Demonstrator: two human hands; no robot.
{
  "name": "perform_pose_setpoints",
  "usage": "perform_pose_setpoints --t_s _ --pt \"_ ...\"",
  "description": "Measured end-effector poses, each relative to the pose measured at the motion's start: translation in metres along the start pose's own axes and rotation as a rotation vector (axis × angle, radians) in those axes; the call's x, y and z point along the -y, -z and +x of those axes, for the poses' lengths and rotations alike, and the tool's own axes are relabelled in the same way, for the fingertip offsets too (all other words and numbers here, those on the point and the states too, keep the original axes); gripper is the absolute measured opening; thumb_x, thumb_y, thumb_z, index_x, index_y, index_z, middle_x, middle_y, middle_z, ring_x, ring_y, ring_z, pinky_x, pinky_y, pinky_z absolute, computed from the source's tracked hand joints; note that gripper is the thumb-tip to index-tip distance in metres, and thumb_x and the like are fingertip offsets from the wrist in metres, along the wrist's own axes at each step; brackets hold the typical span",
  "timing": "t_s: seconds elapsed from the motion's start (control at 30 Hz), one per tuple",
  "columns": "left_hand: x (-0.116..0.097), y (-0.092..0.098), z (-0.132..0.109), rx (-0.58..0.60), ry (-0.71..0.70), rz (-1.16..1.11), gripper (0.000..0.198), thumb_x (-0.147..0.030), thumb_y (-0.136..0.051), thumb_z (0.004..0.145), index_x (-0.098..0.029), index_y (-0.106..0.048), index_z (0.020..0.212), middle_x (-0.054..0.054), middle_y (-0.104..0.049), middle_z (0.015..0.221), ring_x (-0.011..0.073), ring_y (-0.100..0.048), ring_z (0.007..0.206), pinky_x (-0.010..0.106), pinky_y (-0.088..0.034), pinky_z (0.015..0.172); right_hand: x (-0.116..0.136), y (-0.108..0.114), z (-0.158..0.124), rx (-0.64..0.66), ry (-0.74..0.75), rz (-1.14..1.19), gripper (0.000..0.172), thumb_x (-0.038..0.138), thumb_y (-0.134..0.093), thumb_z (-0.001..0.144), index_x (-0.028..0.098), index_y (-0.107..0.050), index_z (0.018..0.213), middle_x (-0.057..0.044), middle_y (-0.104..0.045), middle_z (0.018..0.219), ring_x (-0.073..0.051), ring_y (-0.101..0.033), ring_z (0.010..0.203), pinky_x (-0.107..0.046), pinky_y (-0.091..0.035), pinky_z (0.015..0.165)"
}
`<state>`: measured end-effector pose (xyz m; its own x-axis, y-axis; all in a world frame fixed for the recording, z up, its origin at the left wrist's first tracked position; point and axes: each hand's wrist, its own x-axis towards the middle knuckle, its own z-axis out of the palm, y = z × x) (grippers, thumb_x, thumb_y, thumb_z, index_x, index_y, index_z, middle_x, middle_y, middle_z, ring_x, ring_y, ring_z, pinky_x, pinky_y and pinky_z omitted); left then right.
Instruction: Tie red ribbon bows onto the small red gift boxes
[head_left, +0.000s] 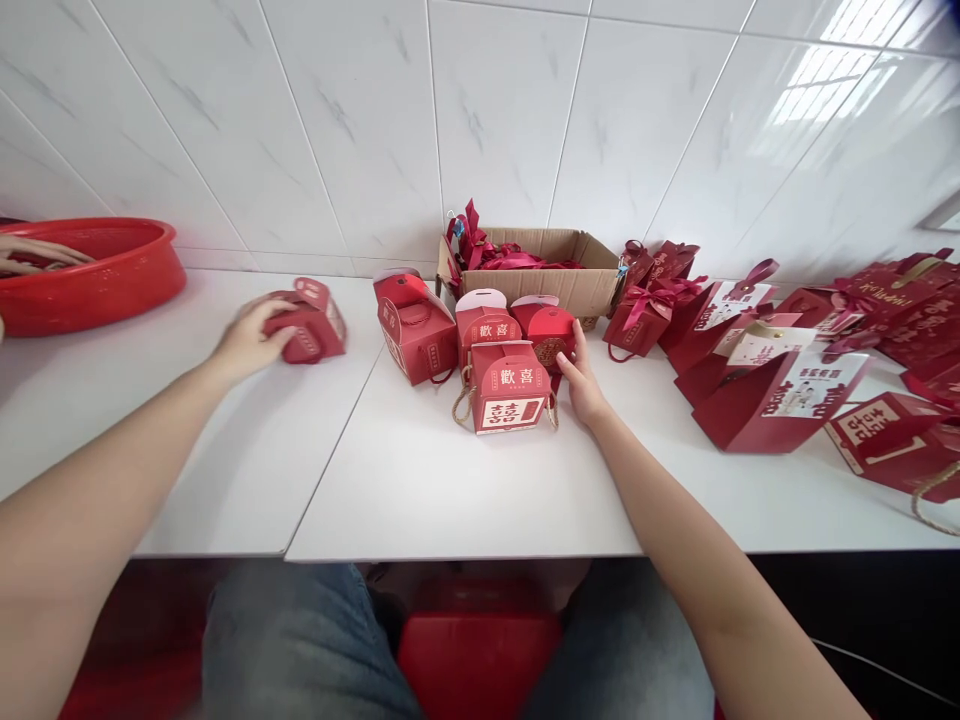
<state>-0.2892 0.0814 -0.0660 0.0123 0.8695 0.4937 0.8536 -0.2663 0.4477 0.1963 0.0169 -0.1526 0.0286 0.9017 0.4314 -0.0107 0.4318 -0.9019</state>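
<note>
My left hand (249, 338) is wrapped round a small red gift box (311, 322) lying on its side on the white table (420, 480), left of centre. My right hand (579, 380) grips the side of a red box with a round gold emblem (549, 335) in the middle group. Beside it stand three more red gift boxes: one with rope handles in front (508, 400), one behind it (486, 325), and a tilted one to the left (414, 325).
An open cardboard box (555, 275) with red ribbons stands against the tiled wall. Several dark red gift bags (757, 385) lie across the right side of the table. A red basin (90, 270) sits far left, with another person's hand inside it. A red stool is under the table.
</note>
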Motion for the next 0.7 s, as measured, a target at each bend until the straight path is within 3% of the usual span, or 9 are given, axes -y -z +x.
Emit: perform_pose_setpoints --t_s 0.1,0.2,0.33,0.43,0.5,0.57,0.63,0.7 --pt "-0.031 -0.036 0.008 0.101 -0.14 -0.058 0.038 -0.023 -0.057 0.083 -0.013 -0.056 0.12 0.006 -0.051 0.14 0.018 -0.041 0.132 0.041 -0.032 0.116 0.001 0.0 -0.001 -0.009 -0.008 0.01 0.083 0.057 -0.057 0.085 0.042 -0.011 0.153 0.006 -0.022 0.161 -0.019 -0.029 0.146 -0.045 -0.018 0.123" --pt "-0.053 -0.061 0.016 0.141 -0.194 -0.097 0.037 -0.022 -0.053 0.085 -0.013 -0.055 0.121 0.009 -0.048 0.142 0.0184 -0.039 0.136 0.04 -0.03 0.117 0.002 0.0 -0.001 -0.01 -0.016 -0.004 0.084 0.059 -0.056 0.084 0.041 -0.01 0.153 0.006 -0.021 0.162 -0.02 -0.029 0.146 -0.046 -0.019 0.123" --pt "-0.064 -0.07 0.021 0.165 -0.166 -0.124 0.04 -0.025 -0.055 0.082 -0.017 -0.054 0.122 0.013 -0.04 0.148 0.0274 -0.027 0.145 0.049 -0.026 0.117 0.006 -0.002 0.0 0.004 -0.009 -0.007 0.087 0.061 -0.057 0.083 0.042 -0.009 0.153 0.006 -0.019 0.162 -0.021 -0.026 0.148 -0.046 -0.021 0.123" --pt "-0.064 -0.067 0.022 0.175 -0.061 -0.192 0.063 -0.035 -0.063 0.078 -0.023 -0.043 0.136 0.011 -0.016 0.16 0.033 -0.004 0.151 0.055 -0.022 0.118 0.009 -0.002 0.0 0.012 -0.02 0.0 0.089 0.061 -0.058 0.082 0.041 -0.008 0.153 0.005 -0.019 0.162 -0.021 -0.026 0.148 -0.046 -0.021 0.122" --pt "-0.068 -0.063 0.019 0.055 0.008 -0.256 0.085 -0.045 -0.067 0.076 -0.02 -0.026 0.146 0.011 -0.001 0.161 0.0341 0.007 0.15 0.056 -0.013 0.12 0.01 -0.002 0.0 0.006 -0.027 -0.022 0.09 0.06 -0.059 0.081 0.041 -0.009 0.153 0.005 -0.018 0.162 -0.021 -0.023 0.149 -0.045 -0.02 0.123" --pt "-0.081 -0.058 0.011 -0.169 0.037 -0.303 0.094 -0.055 -0.063 0.078 -0.017 -0.015 0.148 0.014 -0.002 0.16 0.0325 0.004 0.149 0.055 -0.009 0.121 0.01 -0.003 0.0 -0.006 -0.021 -0.058 0.09 0.059 -0.061 0.08 0.04 -0.011 0.153 0.004 -0.019 0.162 -0.021 -0.019 0.15 -0.045 -0.018 0.123" --pt "-0.105 -0.056 -0.006 -0.357 0.01 -0.333 0.081 -0.061 -0.053 0.084 -0.023 -0.017 0.146 0.012 -0.013 0.156 0.0292 -0.013 0.147 0.051 -0.019 0.118 0.007 -0.004 -0.001 -0.014 -0.01 -0.108 0.091 0.059 -0.062 0.08 0.039 -0.012 0.153 0.002 -0.019 0.161 -0.022 -0.017 0.15 -0.045 -0.017 0.123" --pt "-0.136 -0.057 -0.031 -0.384 -0.134 -0.39 0.069 -0.064 -0.047 0.087 -0.03 -0.023 0.142 0.009 -0.022 0.152 0.0297 -0.026 0.142 0.05 -0.028 0.114 0.006 -0.006 -0.004 -0.028 -0.007 -0.185 0.091 0.06 -0.061 0.08 0.038 -0.012 0.153 0.0 -0.019 0.16 -0.024 -0.016 0.15 -0.047 -0.014 0.124"
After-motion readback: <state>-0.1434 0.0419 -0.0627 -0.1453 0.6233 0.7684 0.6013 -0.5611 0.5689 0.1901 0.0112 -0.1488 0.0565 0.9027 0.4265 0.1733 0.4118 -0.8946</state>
